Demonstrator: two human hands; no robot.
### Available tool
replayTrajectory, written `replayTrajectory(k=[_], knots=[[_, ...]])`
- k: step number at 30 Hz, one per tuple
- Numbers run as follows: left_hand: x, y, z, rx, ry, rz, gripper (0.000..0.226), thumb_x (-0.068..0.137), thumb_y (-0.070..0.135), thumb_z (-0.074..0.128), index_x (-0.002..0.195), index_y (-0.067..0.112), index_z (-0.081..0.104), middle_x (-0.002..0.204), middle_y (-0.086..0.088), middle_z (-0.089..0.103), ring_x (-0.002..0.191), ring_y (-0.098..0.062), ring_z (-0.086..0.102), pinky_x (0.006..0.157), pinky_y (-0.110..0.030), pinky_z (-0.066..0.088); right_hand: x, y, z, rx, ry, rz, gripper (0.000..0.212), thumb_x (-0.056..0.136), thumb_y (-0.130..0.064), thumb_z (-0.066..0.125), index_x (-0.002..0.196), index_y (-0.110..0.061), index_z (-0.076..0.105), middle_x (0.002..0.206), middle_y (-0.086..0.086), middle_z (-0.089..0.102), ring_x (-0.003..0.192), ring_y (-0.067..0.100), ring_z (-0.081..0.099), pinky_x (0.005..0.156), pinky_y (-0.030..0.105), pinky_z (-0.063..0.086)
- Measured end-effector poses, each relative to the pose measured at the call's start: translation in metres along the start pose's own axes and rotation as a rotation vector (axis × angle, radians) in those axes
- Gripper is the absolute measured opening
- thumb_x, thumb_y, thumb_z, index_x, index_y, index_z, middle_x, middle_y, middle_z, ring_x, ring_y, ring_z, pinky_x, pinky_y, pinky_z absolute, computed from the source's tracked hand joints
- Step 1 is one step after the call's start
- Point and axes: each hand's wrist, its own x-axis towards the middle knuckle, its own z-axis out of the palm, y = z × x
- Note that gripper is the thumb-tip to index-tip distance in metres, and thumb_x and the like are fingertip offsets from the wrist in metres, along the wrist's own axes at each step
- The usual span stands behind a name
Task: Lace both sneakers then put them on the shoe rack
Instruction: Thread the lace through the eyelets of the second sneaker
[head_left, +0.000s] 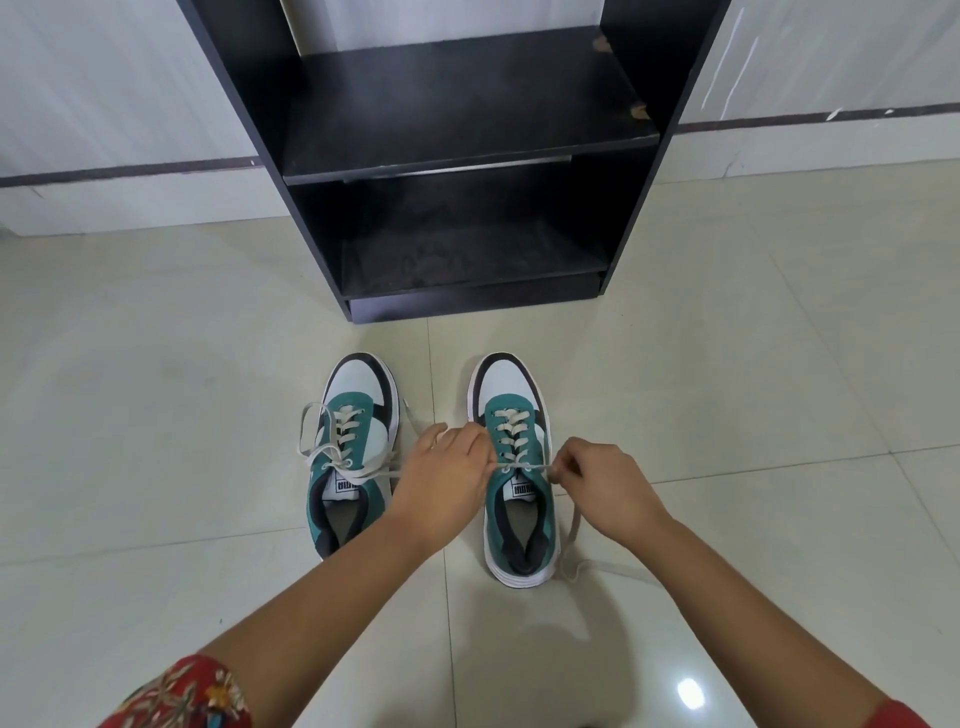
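Observation:
Two teal, white and black sneakers stand side by side on the floor, toes towards the rack. The left sneaker (353, 447) has its cream lace threaded, with loose loops spilling off its left side. The right sneaker (517, 467) is laced to the top eyelets. My left hand (447, 478) pinches the lace at the sneaker's left side. My right hand (602, 480) pinches the other end at its right side. The lace (524, 467) is stretched taut between them over the tongue, and its free end (576, 561) trails on the floor.
A black shoe rack (467, 156) stands just beyond the sneakers, with an open middle shelf and a low bottom shelf (467, 260). Pale glossy floor tiles (156, 415) surround everything. A white wall with a dark stripe (130, 171) runs behind the rack.

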Motion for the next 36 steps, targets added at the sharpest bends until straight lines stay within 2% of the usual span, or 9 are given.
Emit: replayTrajectory(k=[5, 12, 16, 19, 21, 24, 27, 31, 36], knots=[[-0.004, -0.005, 0.003, 0.008, -0.042, -0.007, 0.014, 0.093, 0.026, 0.052, 0.095, 0.019, 0.063, 0.096, 0.004, 0.066, 0.085, -0.015, 0.065, 0.098, -0.036, 0.046, -0.003, 0.009, 0.006, 0.050, -0.032, 0.063, 0.016, 0.091, -0.021, 0.047, 0.084, -0.013, 0.059, 0.092, 0.007, 0.072, 0.084, 0.026, 0.064, 0.073, 0.036, 0.050], [-0.004, -0.001, -0.005, -0.080, -0.186, -0.131, 0.021, 0.100, 0.029, 0.032, 0.107, 0.022, 0.051, 0.099, 0.005, 0.067, 0.092, -0.017, 0.062, 0.115, -0.040, 0.017, 0.001, 0.010, 0.006, 0.085, -0.061, 0.063, 0.013, 0.090, -0.020, 0.048, 0.083, -0.014, 0.058, 0.089, 0.006, 0.072, 0.082, 0.024, 0.065, 0.073, 0.035, 0.051], [-0.010, -0.005, -0.010, -0.240, -0.186, -0.215, 0.025, 0.100, 0.026, 0.032, 0.103, 0.017, 0.055, 0.097, 0.000, 0.062, 0.091, -0.021, 0.057, 0.094, -0.033, 0.038, -0.003, 0.013, 0.005, 0.003, -0.068, 0.026, 0.016, 0.092, -0.027, 0.049, 0.085, -0.016, 0.059, 0.084, 0.004, 0.070, 0.077, 0.023, 0.061, 0.062, 0.030, 0.043], [-0.009, -0.001, -0.021, -0.836, -0.200, -0.484, 0.022, 0.100, 0.020, 0.033, 0.088, 0.014, 0.050, 0.088, -0.002, 0.057, 0.072, -0.013, 0.055, 0.068, -0.016, 0.040, -0.003, 0.012, -0.001, -0.023, -0.105, -0.009, 0.025, 0.093, -0.028, 0.049, 0.087, -0.010, 0.064, 0.081, 0.003, 0.065, 0.076, 0.022, 0.058, 0.062, 0.029, 0.040], [-0.003, 0.003, -0.025, -1.144, -0.222, -0.679, 0.026, 0.100, 0.019, 0.032, 0.081, 0.013, 0.048, 0.085, -0.003, 0.060, 0.055, -0.006, 0.054, 0.058, -0.011, 0.042, -0.002, 0.008, -0.004, 0.133, -0.089, -0.083, 0.023, 0.094, -0.025, 0.048, 0.085, -0.010, 0.063, 0.089, 0.003, 0.062, 0.084, 0.019, 0.057, 0.071, 0.026, 0.042], [0.009, 0.008, -0.027, -1.396, -0.207, -0.755, 0.032, 0.100, 0.021, 0.032, 0.071, 0.015, 0.043, 0.101, -0.006, 0.071, 0.045, -0.013, 0.049, 0.052, -0.025, 0.037, 0.001, -0.005, -0.003, 0.559, -0.065, -0.173, 0.022, 0.097, -0.013, 0.045, 0.085, -0.004, 0.061, 0.099, 0.001, 0.062, 0.096, 0.009, 0.057, 0.081, 0.012, 0.041], [0.013, 0.011, -0.032, -1.463, -0.173, -0.746, 0.030, 0.100, 0.025, 0.033, 0.077, 0.015, 0.051, 0.093, -0.005, 0.070, 0.045, -0.011, 0.044, 0.051, -0.025, 0.031, 0.004, -0.013, 0.002, 0.896, -0.124, -0.132, 0.026, 0.099, -0.013, 0.039, 0.084, -0.002, 0.056, 0.083, 0.003, 0.064, 0.082, 0.008, 0.061, 0.079, 0.015, 0.046], [0.011, 0.016, -0.035, -1.465, -0.142, -0.671, 0.025, 0.099, 0.025, 0.039, 0.098, 0.015, 0.062, 0.089, 0.000, 0.068, 0.053, -0.011, 0.044, 0.056, -0.025, 0.036, 0.007, -0.013, 0.010, 1.016, -0.157, -0.094, 0.023, 0.100, -0.017, 0.041, 0.101, -0.010, 0.063, 0.084, 0.009, 0.061, 0.083, 0.014, 0.059, 0.083, 0.023, 0.047], [0.004, 0.019, -0.034, -1.460, -0.100, -0.585, 0.033, 0.100, 0.018, 0.037, 0.099, 0.039, 0.062, 0.075, 0.003, 0.065, 0.049, -0.009, 0.039, 0.052, -0.022, 0.033, 0.008, -0.013, 0.013, 1.081, -0.179, -0.051, 0.031, 0.099, -0.009, 0.038, 0.117, -0.008, 0.063, 0.082, 0.011, 0.052, 0.085, 0.017, 0.055, 0.075, 0.010, 0.048]])
